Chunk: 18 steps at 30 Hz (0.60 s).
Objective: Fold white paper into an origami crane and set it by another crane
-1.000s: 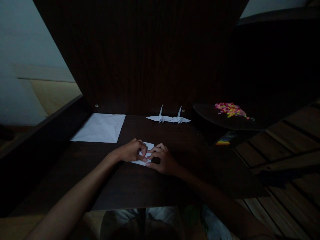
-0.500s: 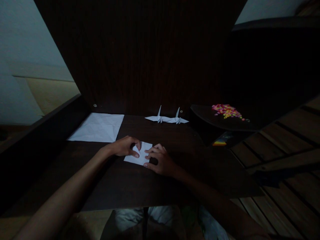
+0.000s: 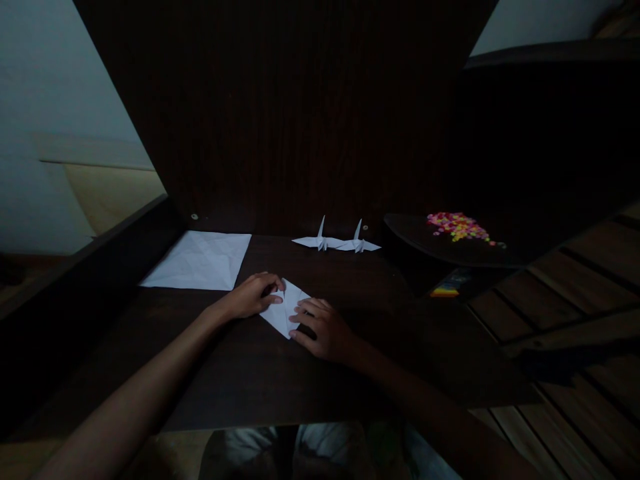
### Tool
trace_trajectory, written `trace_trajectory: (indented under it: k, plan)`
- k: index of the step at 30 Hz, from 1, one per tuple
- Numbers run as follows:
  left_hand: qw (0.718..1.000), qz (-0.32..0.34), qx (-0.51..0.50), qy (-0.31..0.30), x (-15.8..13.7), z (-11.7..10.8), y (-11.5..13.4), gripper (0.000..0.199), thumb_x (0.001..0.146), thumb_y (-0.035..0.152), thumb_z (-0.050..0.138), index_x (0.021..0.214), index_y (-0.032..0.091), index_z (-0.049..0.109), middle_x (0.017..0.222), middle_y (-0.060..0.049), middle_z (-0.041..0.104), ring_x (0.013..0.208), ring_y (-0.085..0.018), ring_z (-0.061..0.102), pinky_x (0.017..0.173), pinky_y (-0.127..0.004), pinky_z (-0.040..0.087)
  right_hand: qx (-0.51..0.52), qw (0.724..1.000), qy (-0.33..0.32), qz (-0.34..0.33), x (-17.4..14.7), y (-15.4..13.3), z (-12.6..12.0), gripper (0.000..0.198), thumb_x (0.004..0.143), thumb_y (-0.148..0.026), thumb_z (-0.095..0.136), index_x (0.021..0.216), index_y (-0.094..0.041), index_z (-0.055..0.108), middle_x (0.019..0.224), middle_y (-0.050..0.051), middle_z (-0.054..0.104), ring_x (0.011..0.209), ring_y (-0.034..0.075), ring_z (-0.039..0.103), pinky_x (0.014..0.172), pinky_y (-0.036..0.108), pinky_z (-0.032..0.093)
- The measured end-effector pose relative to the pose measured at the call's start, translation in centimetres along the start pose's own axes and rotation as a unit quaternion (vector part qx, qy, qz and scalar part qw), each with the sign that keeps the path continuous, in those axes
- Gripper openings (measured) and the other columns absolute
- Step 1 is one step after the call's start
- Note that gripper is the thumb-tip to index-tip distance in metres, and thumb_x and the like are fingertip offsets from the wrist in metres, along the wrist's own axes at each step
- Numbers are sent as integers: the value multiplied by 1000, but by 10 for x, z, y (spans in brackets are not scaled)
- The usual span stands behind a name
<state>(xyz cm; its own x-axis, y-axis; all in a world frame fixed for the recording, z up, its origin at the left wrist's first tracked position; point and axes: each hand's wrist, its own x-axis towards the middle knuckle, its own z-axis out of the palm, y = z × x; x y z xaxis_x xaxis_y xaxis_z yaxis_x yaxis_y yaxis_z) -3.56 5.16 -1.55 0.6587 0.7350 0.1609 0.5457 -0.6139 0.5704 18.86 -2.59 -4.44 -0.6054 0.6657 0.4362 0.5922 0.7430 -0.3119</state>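
Observation:
A small folded white sheet of paper (image 3: 286,313) lies on the dark tabletop in front of me, a corner pointing towards me and a crease down its middle. My left hand (image 3: 257,294) holds its left side, thumb and fingers curled onto it. From the right, my right hand (image 3: 323,325) grips the opposite side, with its fingers on top and the thumb by the lower edge. Part of the paper is hidden under the fingers.
Two white paper cranes (image 3: 340,244) stand by the back panel. A larger creased white sheet (image 3: 200,261) lies at the left. On the raised shelf (image 3: 405,230) at the right is a pile of small colourful pieces (image 3: 460,227). A low side board (image 3: 125,230) borders the left.
The folded paper has turned from lying squarish to standing corner-on, with a corner towards me. Both hands have stayed on it, shifting slightly. The camera view has tipped a little.

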Motion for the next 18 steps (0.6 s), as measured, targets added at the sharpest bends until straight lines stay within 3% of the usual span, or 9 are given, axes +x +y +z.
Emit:
trace_trajectory:
  k: [4,9,13,18]
  plan:
    - [1000,3,4,-6,-1,0,-2,24,82,35,63,97,17,60,79,-2,58,72,-16,54,68,-26,41,-10,1000,-14,-12,0,2,-1,25,88,-32,58,108,-18,63,107,10,65,104,23,56,88,38,41]
    - [999,0,34,-21,0,-1,-3,46,64,50,77,90,15,60,80,-2,58,75,-18,54,71,-29,41,-16,1000,0,-20,-1,2,0,23,89,-33,57,103,-18,66,105,11,66,106,24,57,87,38,43]
    - [998,-15,47,-41,2,0,0,46,62,54,77,82,16,59,79,-1,57,77,-19,54,72,-30,40,-5,1000,19,-18,-4,4,4,23,87,-32,59,102,-17,68,104,12,67,115,25,55,91,39,43]
    - [997,-23,46,-56,3,-1,3,44,64,55,74,81,17,59,80,-1,57,79,-20,54,74,-30,39,-10,1000,8,-14,-5,6,7,25,88,-33,58,104,-17,68,114,15,64,111,24,59,92,39,44]
